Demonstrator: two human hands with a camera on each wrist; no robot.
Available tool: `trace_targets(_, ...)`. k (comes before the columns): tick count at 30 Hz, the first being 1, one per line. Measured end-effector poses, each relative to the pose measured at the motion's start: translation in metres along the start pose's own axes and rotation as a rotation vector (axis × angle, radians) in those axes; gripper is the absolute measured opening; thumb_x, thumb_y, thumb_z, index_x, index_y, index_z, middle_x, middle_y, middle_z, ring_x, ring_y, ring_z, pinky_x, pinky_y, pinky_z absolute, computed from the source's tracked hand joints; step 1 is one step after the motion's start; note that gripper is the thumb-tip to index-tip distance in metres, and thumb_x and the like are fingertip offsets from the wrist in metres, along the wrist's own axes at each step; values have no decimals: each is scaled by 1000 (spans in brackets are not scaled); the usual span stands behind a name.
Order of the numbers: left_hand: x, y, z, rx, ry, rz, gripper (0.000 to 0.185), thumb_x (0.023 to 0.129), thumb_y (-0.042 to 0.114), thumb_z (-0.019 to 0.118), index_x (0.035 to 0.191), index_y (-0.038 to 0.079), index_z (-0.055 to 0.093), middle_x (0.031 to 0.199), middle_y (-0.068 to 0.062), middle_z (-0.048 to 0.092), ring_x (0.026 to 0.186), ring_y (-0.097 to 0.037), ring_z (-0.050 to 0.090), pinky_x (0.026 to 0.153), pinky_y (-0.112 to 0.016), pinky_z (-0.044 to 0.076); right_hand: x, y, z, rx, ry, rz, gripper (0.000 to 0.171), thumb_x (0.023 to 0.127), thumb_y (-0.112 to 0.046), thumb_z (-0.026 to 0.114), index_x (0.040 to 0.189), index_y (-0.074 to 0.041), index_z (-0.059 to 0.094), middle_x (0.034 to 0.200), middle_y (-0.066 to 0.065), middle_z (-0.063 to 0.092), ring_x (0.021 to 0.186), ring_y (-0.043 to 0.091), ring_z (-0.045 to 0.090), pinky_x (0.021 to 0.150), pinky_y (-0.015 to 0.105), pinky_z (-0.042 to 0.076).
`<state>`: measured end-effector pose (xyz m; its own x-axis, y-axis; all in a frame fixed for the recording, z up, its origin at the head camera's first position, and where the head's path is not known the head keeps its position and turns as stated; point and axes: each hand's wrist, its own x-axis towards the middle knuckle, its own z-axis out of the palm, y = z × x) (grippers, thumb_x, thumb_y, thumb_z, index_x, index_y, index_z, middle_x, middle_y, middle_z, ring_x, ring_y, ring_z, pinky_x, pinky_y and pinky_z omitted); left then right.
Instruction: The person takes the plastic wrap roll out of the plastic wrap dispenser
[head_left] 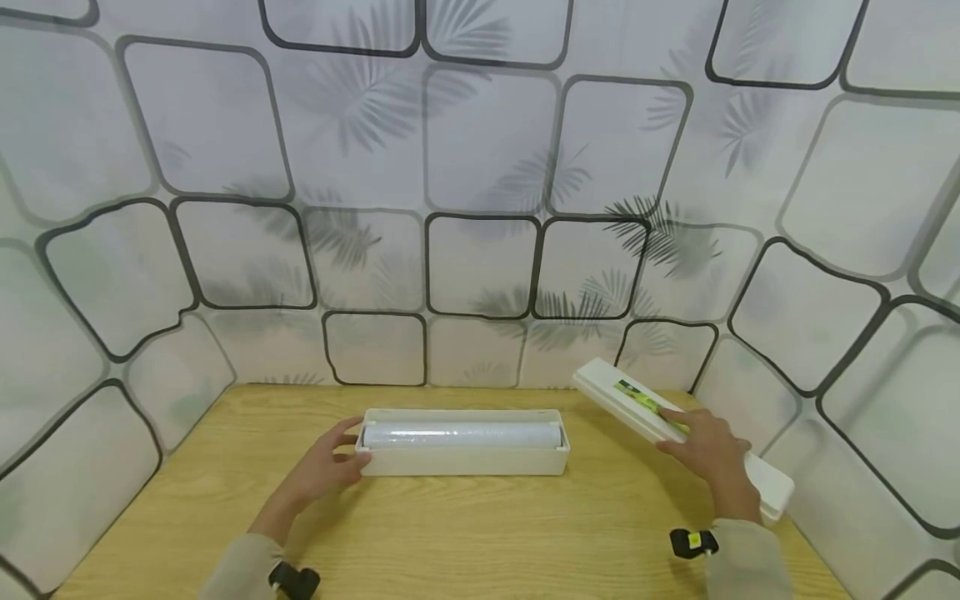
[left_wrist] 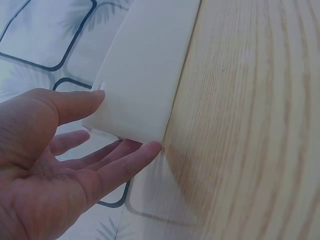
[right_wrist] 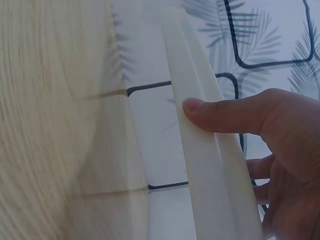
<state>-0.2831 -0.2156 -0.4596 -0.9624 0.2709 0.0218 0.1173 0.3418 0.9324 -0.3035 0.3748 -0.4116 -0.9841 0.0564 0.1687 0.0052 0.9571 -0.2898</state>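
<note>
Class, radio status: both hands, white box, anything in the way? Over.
Left hand touching left end of white box. Right hand gripping white lid, apart from box. Box uncovered, roll inside. No obstruction visible between lid and box.

"What's the table (head_left: pixel 465 542) made of?"
"Yellowish wood, grain showing."
"And behind it?"
"A pale wall (head_left: pixel 487 142), printed with rounded squares (head_left: pixel 483 267) outlined in black and grey, plus feathery grey leaves (head_left: pixel 652 229)."
"Either side of the table?"
"A left wall (head_left: pixel 97 275) and a right wall (head_left: pixel 813 321), both in that same pattern."
"The light?"
"Soft. The wall looks bluish high above the table, creamier near the table's back edge."
</note>
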Motion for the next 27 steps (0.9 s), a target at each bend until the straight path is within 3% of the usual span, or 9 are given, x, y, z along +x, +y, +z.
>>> trace_targets(14,0,1,1,4,-2,-4,76,103,15,65,162,-2,19,153,-42,35,123,-44,63,89,-43,61,-7,21,-3,2,-98,153,81,87,-47,78,153,-12,47,136,48,39,122,72,38,87,90,31)
trace_targets(27,1,-2,0,0,10,-13,76,102,14,65,162,-2,20,153,-42,35,125,-48,60,90,-43,61,-7,32,-1,82,-143,276,93,86,-50,78,157,-8,36,133,51,31,124,72,31,88,88,32)
